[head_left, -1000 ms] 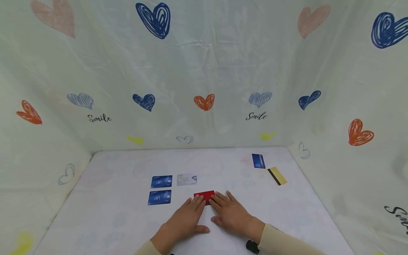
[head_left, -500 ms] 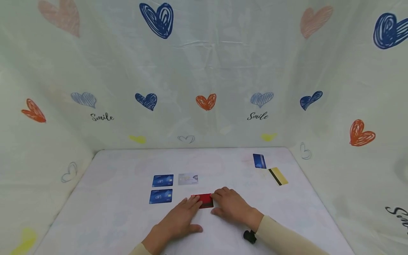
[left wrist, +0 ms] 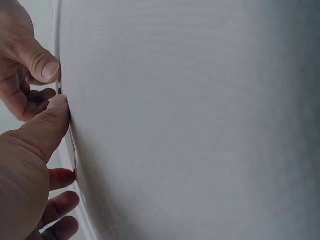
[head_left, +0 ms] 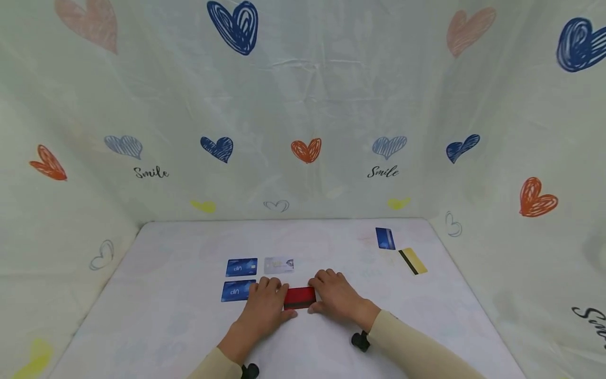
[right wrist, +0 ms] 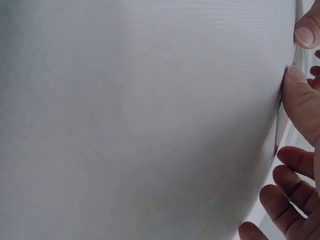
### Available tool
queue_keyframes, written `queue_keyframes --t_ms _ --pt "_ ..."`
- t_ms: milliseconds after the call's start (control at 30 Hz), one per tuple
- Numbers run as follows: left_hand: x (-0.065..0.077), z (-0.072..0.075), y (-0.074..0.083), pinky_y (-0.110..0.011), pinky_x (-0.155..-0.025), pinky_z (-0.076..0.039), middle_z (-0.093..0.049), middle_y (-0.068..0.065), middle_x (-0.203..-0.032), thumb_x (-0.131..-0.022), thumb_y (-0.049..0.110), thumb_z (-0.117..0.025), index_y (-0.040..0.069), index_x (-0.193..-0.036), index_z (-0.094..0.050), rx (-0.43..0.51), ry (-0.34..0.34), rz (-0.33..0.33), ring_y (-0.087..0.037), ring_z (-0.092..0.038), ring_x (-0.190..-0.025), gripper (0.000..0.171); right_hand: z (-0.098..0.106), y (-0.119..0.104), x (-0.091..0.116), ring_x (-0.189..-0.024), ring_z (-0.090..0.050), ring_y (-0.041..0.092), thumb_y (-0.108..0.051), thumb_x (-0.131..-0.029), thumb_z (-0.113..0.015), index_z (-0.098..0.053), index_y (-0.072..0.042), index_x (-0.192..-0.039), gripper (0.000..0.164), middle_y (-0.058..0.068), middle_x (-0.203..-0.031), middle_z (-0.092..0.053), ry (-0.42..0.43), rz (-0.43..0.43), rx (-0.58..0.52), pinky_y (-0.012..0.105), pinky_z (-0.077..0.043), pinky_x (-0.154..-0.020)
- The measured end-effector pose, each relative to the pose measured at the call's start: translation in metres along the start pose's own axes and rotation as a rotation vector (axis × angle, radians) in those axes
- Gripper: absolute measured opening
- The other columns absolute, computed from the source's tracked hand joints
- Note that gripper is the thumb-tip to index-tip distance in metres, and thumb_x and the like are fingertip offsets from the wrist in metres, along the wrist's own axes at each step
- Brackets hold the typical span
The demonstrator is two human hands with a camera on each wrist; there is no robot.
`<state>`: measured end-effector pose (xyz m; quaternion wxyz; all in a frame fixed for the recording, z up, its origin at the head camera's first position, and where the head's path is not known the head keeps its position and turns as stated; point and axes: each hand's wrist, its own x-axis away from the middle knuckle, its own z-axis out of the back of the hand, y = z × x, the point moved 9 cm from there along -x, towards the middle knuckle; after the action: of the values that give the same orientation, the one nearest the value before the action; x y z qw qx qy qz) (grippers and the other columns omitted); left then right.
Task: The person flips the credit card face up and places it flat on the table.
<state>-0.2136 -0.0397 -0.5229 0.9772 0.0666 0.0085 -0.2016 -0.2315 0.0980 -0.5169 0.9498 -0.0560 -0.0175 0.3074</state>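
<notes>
A red bank card [head_left: 300, 298] with a dark stripe along its near side lies on the white table between my hands. My left hand [head_left: 264, 305] holds its left end with thumb and index finger; the other fingers bend over the right end of the lower blue bank card [head_left: 236, 290]. At the red card's right end, my right hand [head_left: 338, 295] grips the corners between thumb and bent index finger. Both wrist views show the thumbs, the left thumb [left wrist: 52, 117] and the right thumb [right wrist: 300, 95], at the card's thin near edge.
Another blue card [head_left: 241, 267] and a silver card [head_left: 278, 265] lie in a row behind. Toward the back right are a face-down blue card [head_left: 385, 238] and a tilted gold card [head_left: 413, 261]. A heart-printed curtain [head_left: 303, 95] encloses the white table [head_left: 180, 252].
My left hand has gone from flat on the red card to its left end, fingers now bent. My right fingers have curled at the other end. The card has shifted slightly left and nearer.
</notes>
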Motion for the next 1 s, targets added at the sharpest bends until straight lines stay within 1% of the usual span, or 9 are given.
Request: queue_keyframes --t_ms 200,367,533,767,867,1000 --pt "0.001 0.000 0.003 -0.054 -0.097 -0.046 -0.065 -0.011 -0.123 -0.085 0.059 -0.082 0.009 -0.134 -0.069 0.020 -0.026 0.006 -0.031 -0.052 -0.116 0.071 -0.004 0.003 -0.001 -0.100 -0.054 0.014 -0.049 -0.088 -0.085 -0.069 -0.015 -0.121 0.051 -0.001 -0.112 -0.064 -0.014 -0.023 -0.059 0.038 -0.050 -0.089" --pt "0.001 0.001 0.004 -0.054 -0.098 -0.046 -0.065 -0.011 -0.123 -0.084 0.059 -0.083 0.010 -0.135 -0.069 0.034 -0.031 0.013 -0.031 -0.051 -0.116 0.072 -0.007 0.007 0.001 -0.098 -0.051 0.013 -0.049 -0.088 -0.084 -0.066 -0.013 -0.120 0.051 -0.003 -0.108 -0.061 -0.033 -0.046 -0.098 0.038 -0.048 -0.090" --pt "0.000 0.004 0.005 -0.053 -0.096 -0.047 -0.065 -0.010 -0.121 -0.083 0.060 -0.083 0.010 -0.131 -0.068 0.021 -0.001 -0.008 -0.031 -0.052 -0.115 0.071 -0.006 0.006 0.002 -0.100 -0.051 0.013 -0.048 -0.089 -0.083 -0.064 -0.012 -0.121 0.051 -0.003 -0.109 -0.060 -0.025 -0.040 -0.112 0.039 -0.047 -0.091" --pt "-0.002 0.010 0.005 -0.050 -0.094 -0.045 -0.064 -0.009 -0.120 -0.080 0.054 -0.087 0.011 -0.126 -0.066 -0.003 0.046 -0.047 -0.029 -0.051 -0.113 0.066 -0.004 0.003 0.002 -0.097 -0.050 0.012 -0.045 -0.090 -0.084 -0.065 -0.013 -0.119 0.048 -0.004 -0.107 -0.059 0.008 -0.001 -0.082 0.033 -0.043 -0.085" --pt "-0.002 0.012 0.004 -0.050 -0.094 -0.045 -0.064 -0.009 -0.119 -0.080 0.052 -0.087 0.010 -0.125 -0.067 -0.011 0.057 -0.052 -0.029 -0.052 -0.113 0.064 -0.003 0.003 0.001 -0.101 -0.051 0.013 -0.045 -0.089 -0.084 -0.064 -0.013 -0.124 0.051 -0.003 -0.112 -0.060 0.010 -0.004 -0.077 0.034 -0.045 -0.087" --pt "-0.002 0.013 0.003 -0.049 -0.094 -0.044 -0.065 -0.009 -0.118 -0.081 0.052 -0.086 0.009 -0.124 -0.068 -0.008 0.060 -0.046 -0.028 -0.052 -0.112 0.064 -0.002 0.002 0.001 -0.109 -0.053 0.015 -0.046 -0.090 -0.083 -0.062 -0.015 -0.134 0.059 -0.001 -0.122 -0.062 -0.002 -0.006 -0.067 0.039 -0.050 -0.093"
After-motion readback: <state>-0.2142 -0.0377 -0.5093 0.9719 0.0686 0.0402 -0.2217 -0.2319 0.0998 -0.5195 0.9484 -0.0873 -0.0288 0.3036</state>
